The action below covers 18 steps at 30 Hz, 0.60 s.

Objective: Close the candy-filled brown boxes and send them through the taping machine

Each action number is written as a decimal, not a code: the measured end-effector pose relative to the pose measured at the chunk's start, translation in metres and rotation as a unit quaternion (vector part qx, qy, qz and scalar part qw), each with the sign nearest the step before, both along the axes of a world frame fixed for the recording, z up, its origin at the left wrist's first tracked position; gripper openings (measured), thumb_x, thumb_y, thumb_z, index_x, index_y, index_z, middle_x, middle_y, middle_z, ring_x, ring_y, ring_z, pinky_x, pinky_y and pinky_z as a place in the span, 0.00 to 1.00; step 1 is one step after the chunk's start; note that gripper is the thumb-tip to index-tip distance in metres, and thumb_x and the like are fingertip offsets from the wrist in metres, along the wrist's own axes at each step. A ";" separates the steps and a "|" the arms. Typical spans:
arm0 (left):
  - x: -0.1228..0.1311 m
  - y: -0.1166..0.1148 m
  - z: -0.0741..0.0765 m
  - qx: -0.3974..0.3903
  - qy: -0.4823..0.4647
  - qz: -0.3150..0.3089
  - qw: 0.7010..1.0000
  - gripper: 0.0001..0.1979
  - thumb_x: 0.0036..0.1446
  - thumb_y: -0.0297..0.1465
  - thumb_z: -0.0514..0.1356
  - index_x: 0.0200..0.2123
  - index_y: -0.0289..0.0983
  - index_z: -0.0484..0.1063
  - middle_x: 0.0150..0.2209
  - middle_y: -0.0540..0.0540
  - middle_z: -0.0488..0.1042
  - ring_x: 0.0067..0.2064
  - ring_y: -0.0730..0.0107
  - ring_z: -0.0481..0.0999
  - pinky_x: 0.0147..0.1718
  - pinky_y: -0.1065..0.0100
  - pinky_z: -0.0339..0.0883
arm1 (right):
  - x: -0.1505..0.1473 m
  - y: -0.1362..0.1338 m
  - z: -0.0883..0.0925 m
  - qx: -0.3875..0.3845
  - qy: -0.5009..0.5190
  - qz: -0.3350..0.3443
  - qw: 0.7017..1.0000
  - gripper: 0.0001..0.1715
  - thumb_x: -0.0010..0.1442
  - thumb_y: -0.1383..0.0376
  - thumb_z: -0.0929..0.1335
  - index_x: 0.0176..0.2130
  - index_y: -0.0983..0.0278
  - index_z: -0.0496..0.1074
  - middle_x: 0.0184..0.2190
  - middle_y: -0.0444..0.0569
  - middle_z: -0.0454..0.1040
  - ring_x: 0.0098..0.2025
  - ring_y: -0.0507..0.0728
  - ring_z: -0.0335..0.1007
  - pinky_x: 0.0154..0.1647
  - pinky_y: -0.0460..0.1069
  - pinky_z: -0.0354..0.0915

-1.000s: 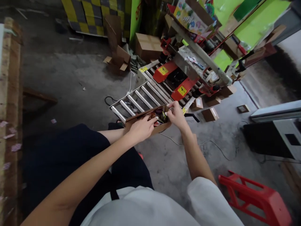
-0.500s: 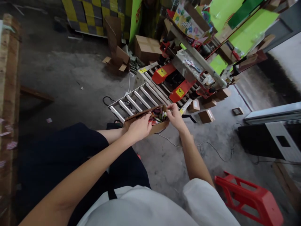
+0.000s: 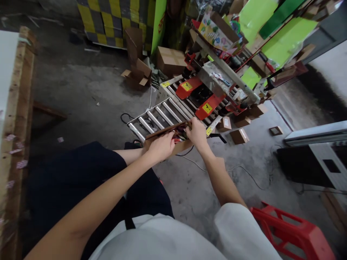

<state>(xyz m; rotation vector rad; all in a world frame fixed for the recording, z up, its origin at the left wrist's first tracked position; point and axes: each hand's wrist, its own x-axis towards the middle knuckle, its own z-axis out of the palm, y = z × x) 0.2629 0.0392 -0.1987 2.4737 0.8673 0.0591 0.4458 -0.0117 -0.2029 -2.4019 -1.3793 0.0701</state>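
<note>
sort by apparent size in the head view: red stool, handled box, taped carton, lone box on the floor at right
1. Red stool, though cut off by the picture's edge
2. Handled box and taped carton: too alike to rank, the former partly covered
3. Lone box

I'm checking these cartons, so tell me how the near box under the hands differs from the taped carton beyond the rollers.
The near box is open, with colourful contents showing; the taped carton looks closed. The left hand and right hand are on the near box; neither touches the taped carton. Both are brown cardboard.
</note>
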 end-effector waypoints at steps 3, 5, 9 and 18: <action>0.001 0.000 -0.001 0.004 -0.007 -0.005 1.000 0.22 0.67 0.31 0.46 0.61 0.35 0.63 0.58 0.37 0.72 0.55 0.53 0.76 0.50 0.57 0.72 | 0.000 -0.003 -0.005 0.054 0.008 0.002 0.999 0.10 0.58 0.68 0.64 0.42 0.65 0.68 0.36 0.54 0.75 0.36 0.60 0.69 0.37 0.50 0.60; 0.001 0.000 -0.001 0.003 -0.011 -0.006 1.000 0.22 0.67 0.31 0.46 0.61 0.35 0.63 0.58 0.38 0.73 0.54 0.52 0.76 0.49 0.57 0.72 | -0.001 -0.006 -0.009 0.087 0.025 0.003 0.996 0.10 0.59 0.66 0.63 0.41 0.64 0.69 0.35 0.54 0.75 0.35 0.60 0.69 0.38 0.51 0.61; 0.000 0.000 0.001 0.004 -0.010 0.003 1.000 0.22 0.67 0.31 0.45 0.60 0.35 0.64 0.59 0.38 0.72 0.53 0.52 0.77 0.49 0.56 0.72 | -0.001 -0.009 -0.015 0.181 0.082 -0.035 0.979 0.14 0.63 0.58 0.61 0.35 0.63 0.70 0.30 0.50 0.74 0.32 0.58 0.68 0.39 0.51 0.63; 0.001 0.002 -0.003 0.005 0.000 0.002 1.000 0.23 0.68 0.31 0.45 0.63 0.33 0.62 0.61 0.36 0.70 0.58 0.54 0.74 0.56 0.57 0.68 | 0.032 -0.005 -0.012 0.319 0.573 -0.182 0.733 0.15 0.43 0.59 0.73 0.31 0.63 0.73 0.23 0.41 0.71 0.24 0.50 0.63 0.27 0.46 0.65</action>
